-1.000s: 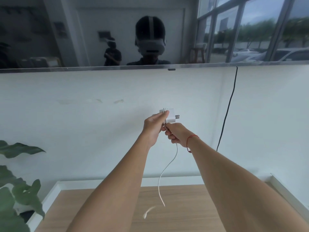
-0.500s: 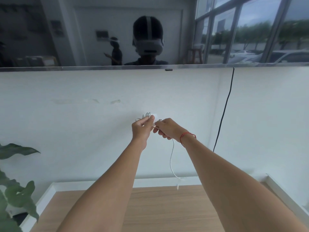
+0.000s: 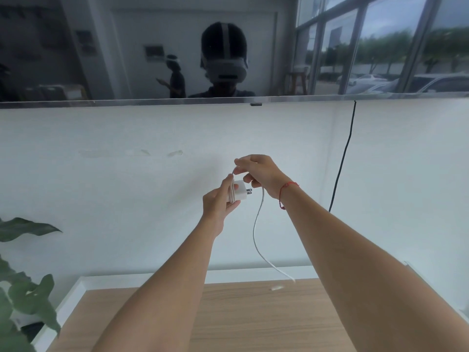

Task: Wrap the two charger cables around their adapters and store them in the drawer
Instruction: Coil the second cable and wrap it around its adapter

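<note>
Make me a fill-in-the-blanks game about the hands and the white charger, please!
1. The left hand grips the white adapter, whose prongs point ____.
2. The right hand pinches the white cable just ____ the adapter.
3. The cable's loose end hangs ____ toward the wooden surface.
4. The string bracelet on the right wrist is ____.
Missing words: right, above, down, red.

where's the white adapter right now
Head view, centre: the white adapter sits in the left hand, just below the right hand pinching its cable.
</note>
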The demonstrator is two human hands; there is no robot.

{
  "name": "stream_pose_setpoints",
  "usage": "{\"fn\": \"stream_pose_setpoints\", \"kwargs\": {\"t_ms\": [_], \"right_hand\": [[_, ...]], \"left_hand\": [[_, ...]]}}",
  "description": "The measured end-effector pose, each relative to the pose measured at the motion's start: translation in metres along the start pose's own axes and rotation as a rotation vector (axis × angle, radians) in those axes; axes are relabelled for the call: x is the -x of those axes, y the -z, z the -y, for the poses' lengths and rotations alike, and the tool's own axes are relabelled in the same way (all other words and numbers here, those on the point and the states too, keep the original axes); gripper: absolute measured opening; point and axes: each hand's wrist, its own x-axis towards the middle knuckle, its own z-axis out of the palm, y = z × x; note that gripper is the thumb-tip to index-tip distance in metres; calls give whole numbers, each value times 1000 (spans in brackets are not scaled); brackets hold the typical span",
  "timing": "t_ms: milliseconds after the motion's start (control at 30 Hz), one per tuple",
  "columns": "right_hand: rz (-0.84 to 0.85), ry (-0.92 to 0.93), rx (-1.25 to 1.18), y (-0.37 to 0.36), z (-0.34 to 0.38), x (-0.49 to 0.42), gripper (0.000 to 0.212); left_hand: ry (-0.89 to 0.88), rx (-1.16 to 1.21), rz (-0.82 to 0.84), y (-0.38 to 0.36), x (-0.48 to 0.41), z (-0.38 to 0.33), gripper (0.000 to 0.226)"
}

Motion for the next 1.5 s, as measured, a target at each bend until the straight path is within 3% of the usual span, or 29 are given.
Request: {"fn": "stream_pose_setpoints", "kwargs": {"t_ms": [300, 467, 567, 833, 933, 1167, 1500], "right_hand": [[-98, 50, 7, 9, -8, -3, 17], [-306, 93, 10, 16, -21, -10, 31], [-348, 37, -96, 20, -25, -6, 20], [-174, -155, -457, 20, -36, -1, 16], [-133, -207, -371, 16, -41, 4, 7], [2, -227, 89, -1, -33, 10, 19], [101, -222, 157, 1, -41, 10, 22]], "left_hand": [[-16, -68, 41, -6, 5, -3, 24], [-30, -73, 101, -20, 14, -20, 21], [-72, -66, 128, -30, 16, -34, 17], [-57, -80, 160, -38, 21, -43, 18], [-65, -109, 146, -45, 24, -46, 19], [-92, -172, 47, -42, 24, -39, 17], [-58, -249, 149, -24, 20, -39, 18]]}}
